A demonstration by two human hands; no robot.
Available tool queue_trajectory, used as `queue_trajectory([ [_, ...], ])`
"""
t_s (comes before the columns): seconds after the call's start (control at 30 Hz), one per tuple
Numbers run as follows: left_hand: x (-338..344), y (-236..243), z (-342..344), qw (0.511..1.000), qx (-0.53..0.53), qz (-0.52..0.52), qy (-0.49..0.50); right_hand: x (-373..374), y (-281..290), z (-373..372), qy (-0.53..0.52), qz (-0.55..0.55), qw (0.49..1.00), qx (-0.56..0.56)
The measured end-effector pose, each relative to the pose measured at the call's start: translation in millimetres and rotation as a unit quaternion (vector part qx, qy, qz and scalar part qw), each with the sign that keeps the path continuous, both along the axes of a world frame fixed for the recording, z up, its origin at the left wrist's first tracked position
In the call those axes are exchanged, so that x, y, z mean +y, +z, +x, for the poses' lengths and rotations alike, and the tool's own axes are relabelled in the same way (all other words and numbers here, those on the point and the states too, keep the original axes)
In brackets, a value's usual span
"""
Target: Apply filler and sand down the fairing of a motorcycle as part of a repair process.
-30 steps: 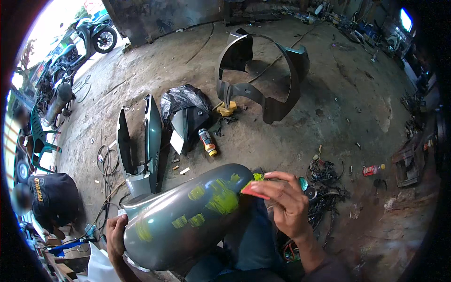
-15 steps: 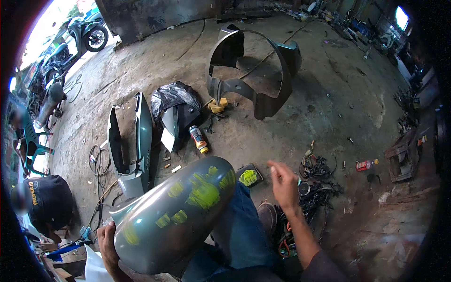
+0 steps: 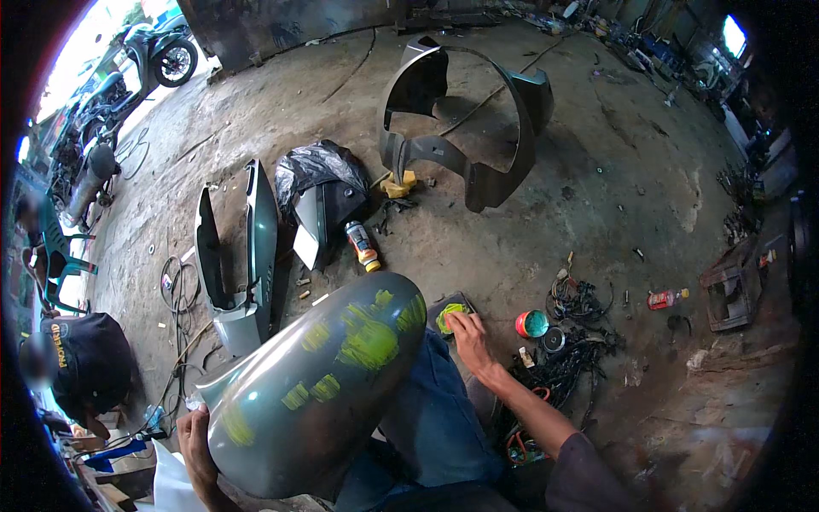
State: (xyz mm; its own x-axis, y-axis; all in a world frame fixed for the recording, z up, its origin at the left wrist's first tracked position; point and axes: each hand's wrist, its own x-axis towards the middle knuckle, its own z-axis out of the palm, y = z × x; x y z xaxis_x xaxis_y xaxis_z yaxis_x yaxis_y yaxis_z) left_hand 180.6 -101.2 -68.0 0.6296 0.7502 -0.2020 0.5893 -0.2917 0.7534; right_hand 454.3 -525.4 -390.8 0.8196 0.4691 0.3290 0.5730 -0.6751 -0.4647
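Note:
A glossy grey-green motorcycle fender lies slantwise across my lap, with several smeared patches of yellow-green putty on its upper side. My left hand is closed on the fender's lower left edge. My right hand reaches down to a small dark board that carries a dab of the same putty. Its fingers are bent together over the dab; whatever they may hold is too small to make out. Just right of this hand stands a red tin with a green inside.
Dark wiring lies tangled beside the tin. Farther off are a long body panel, a bottle, a black plastic bag and a large curved fairing. At the left sits a person in a black shirt.
My right hand has moved down and left onto the putty board, uncovering the red tin. The left hand still grips the fender, whose far end has tipped up slightly.

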Motion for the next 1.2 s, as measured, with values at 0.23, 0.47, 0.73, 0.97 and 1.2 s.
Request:
queue_trajectory([
  [0.23, -3.9, 3.5, -6.0, 0.999, -0.007, -0.030, 0.038, -9.4, 26.5, -11.6, 0.029, -0.013, 0.994, 0.107],
  [0.47, -4.6, -16.7, 0.5, 0.997, -0.026, -0.007, 0.073, -6.2, 27.3, 12.1, -0.021, 0.000, 0.998, 0.054],
  [0.73, -7.5, -1.0, 12.0, 0.997, -0.030, 0.053, -0.054, 0.6, 101.8, 17.3, -0.092, 0.067, 0.990, 0.085],
  [0.97, -25.4, 17.1, 28.9, 1.000, -0.014, 0.006, -0.011, 43.8, 309.4, 22.8, 0.121, 0.246, 0.960, 0.063],
  [1.2, -30.9, 24.9, 36.0, 0.999, -0.012, -0.026, -0.027, 57.3, 309.0, 28.2, 0.215, 0.219, 0.952, 0.020],
])
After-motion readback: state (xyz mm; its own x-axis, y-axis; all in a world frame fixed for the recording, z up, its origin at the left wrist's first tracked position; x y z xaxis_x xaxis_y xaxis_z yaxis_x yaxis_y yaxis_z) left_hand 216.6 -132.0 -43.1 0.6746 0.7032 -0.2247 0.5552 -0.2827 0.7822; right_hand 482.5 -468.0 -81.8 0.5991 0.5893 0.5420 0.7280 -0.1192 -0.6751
